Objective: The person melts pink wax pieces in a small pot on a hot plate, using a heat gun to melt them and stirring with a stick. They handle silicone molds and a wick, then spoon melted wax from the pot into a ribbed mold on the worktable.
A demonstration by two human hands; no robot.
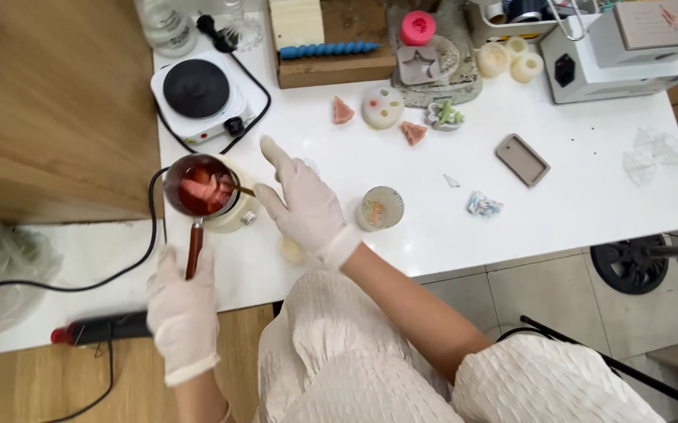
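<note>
Both my hands wear white gloves. My left hand (182, 301) grips the wooden handle (193, 249) of a small metal melting pot (199, 186) that sits on a cream-coloured heater (242, 211). The pot holds dark red liquid with pinkish chunks in it. My right hand (301, 201) holds a thin stick (239, 189) whose tip reaches into the pot; its index finger points up. A clear ribbed cup (380, 207) with a pink piece inside stands just right of my right hand.
A white hot plate (198, 90) with a black top stands behind the pot, its black cable looping left. Pink wedges (342, 111), a round mould (382, 106), a grey rectangular mould (522, 160), a wooden box (331, 66) and a white machine (629, 51) crowd the table's back. A black tool (100, 329) lies front left.
</note>
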